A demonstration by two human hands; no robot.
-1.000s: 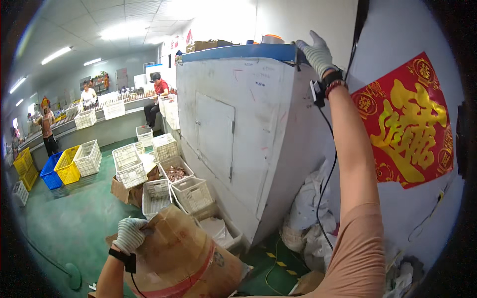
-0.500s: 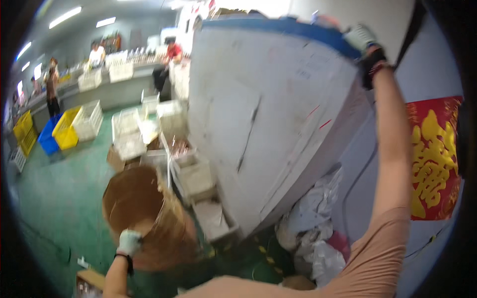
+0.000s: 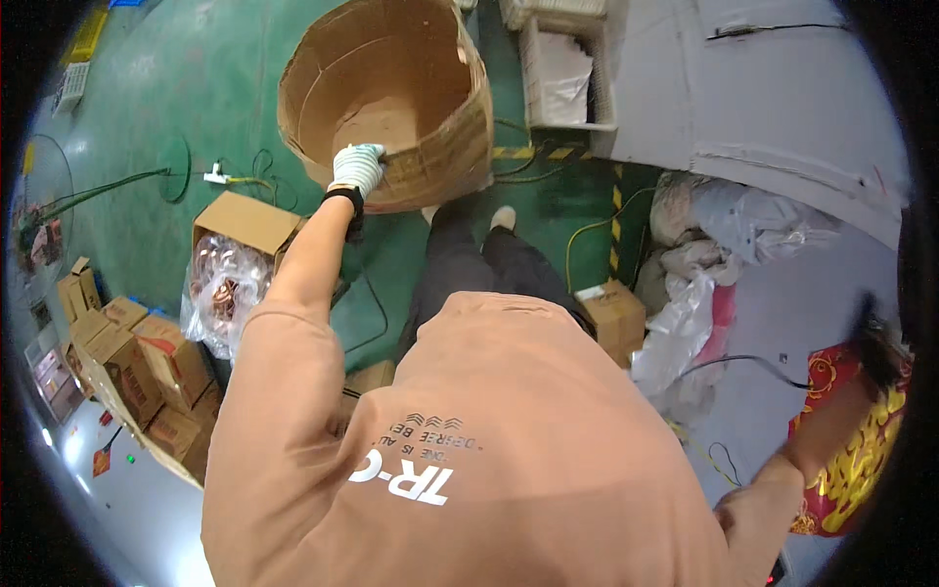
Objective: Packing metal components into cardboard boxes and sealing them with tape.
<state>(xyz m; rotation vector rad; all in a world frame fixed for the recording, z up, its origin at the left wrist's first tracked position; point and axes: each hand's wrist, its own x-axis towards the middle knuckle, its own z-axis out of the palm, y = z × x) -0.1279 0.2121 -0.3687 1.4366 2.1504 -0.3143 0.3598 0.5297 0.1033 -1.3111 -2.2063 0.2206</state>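
My left hand (image 3: 358,168), in a white glove with a black wristband, is closed over the near rim of a large round-sided cardboard box (image 3: 455,161). The box stands open-topped on the green floor in front of my feet, with a torn, worn edge and bare cardboard at its bottom. My right hand (image 3: 876,342) is out at the far right, beside a red and gold wall hanging (image 3: 849,460). Motion smears it, so neither its fingers nor anything in them can be made out.
A smaller carton (image 3: 245,217) with plastic-wrapped copper-coloured parts is left of my arm. Stacked brown cartons (image 3: 122,367) stand farther left. A white crate (image 3: 570,122) and a big pale container (image 3: 782,108) are ahead right, above plastic bags (image 3: 699,264). Cables (image 3: 587,230) cross the floor.
The view has tipped down toward my body. My right hand has left the blue top edge of the big pale container and swung down to the right. My left hand stays on the cardboard box's rim.
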